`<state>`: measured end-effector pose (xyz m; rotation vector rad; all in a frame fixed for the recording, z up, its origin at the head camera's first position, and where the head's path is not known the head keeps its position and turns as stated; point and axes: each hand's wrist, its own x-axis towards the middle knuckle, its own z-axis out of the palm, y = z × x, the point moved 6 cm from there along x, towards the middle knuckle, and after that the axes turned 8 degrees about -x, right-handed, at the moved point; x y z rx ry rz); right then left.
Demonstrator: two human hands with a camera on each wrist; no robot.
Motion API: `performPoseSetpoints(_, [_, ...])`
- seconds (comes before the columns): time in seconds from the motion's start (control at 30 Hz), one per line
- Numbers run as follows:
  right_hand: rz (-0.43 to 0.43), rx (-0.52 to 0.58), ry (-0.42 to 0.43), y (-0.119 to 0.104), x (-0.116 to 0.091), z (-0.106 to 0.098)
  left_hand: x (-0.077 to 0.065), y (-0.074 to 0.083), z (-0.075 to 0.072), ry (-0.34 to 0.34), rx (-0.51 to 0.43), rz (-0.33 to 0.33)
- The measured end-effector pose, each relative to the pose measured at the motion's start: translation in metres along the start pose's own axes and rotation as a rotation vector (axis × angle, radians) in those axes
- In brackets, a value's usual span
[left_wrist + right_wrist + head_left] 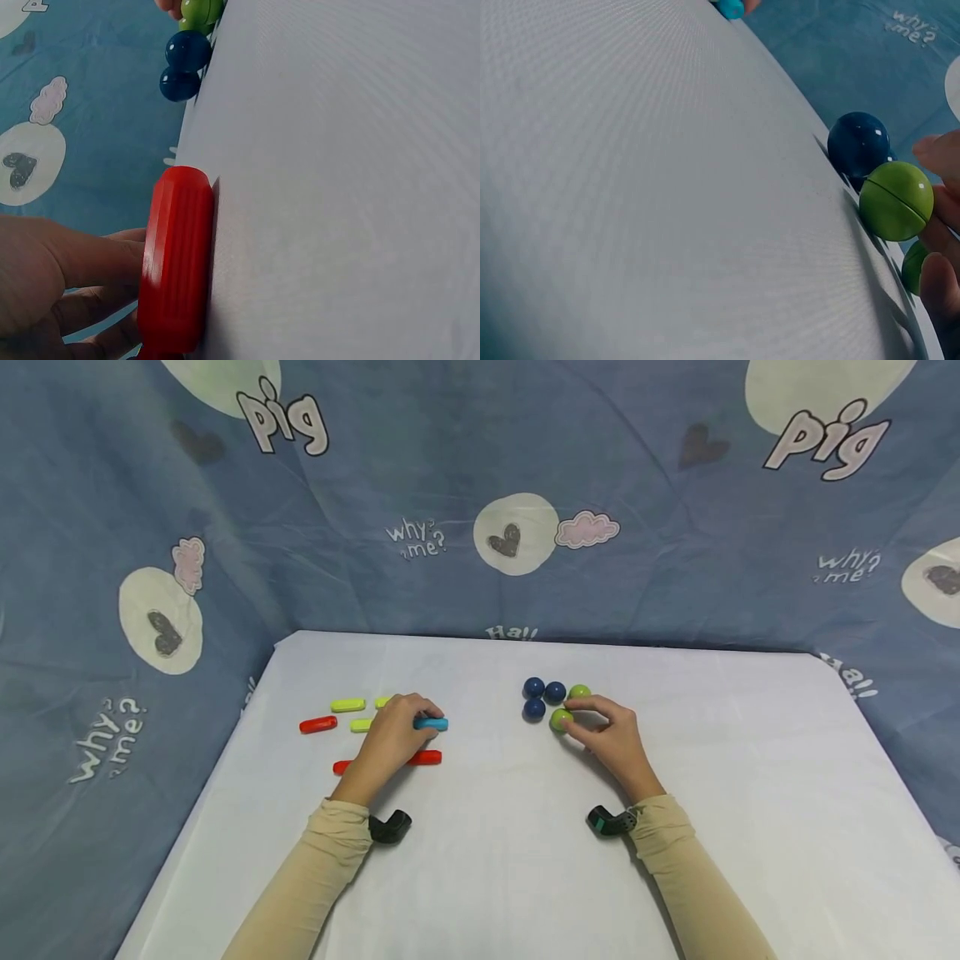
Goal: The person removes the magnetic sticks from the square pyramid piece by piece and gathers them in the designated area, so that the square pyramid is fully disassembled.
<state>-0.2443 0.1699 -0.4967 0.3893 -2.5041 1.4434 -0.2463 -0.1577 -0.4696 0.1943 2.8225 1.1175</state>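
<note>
My left hand (pixel 395 732) pinches a short blue stick (pixel 432 724) between thumb and fingers. Nearer the wrist, a ribbed red stick (pixel 177 259) lies on the table and covers the fingertips in the left wrist view. A second red stick (pixel 342 767) is partly under the left hand. My right hand (pixel 613 742) has its thumb and fingers curled about a green ball (pixel 896 201) from the right, thumb tip low beside it. Another green ball (pixel 580 692) sits just behind. Dark blue balls (pixel 534 708) are grouped to the left of the green ones.
Several yellow sticks (pixel 348 705) and a red stick (pixel 318 725) lie left of the left hand. Everything rests on a white-covered table (pixel 495 860). A printed blue cloth (pixel 450 593) hangs behind it. Each wrist wears a black camera (pixel 390 827).
</note>
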Motion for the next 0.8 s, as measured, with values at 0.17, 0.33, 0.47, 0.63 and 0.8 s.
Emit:
performPoseSetpoints(0.17, [-0.024,-0.048,-0.001,-0.024,0.0,-0.005,0.0,-0.001,0.001,0.002,0.003,0.007])
performPoseSetpoints(0.33, [-0.046,-0.098,0.017,-0.034,-0.001,-0.009,-0.001,-0.001,0.002,-0.002,-0.002,0.001])
performPoseSetpoints(0.47, [-0.025,-0.107,0.018,-0.016,0.0,-0.005,-0.001,-0.001,0.003,-0.005,-0.005,-0.002])
performPoseSetpoints(0.63, [-0.022,-0.079,0.032,0.002,0.0,-0.003,-0.001,0.001,0.0,-0.002,-0.013,0.007])
performPoseSetpoints(0.8, [-0.011,-0.016,0.078,-0.001,-0.002,-0.006,-0.006,0.006,-0.007,0.048,-0.046,0.074])
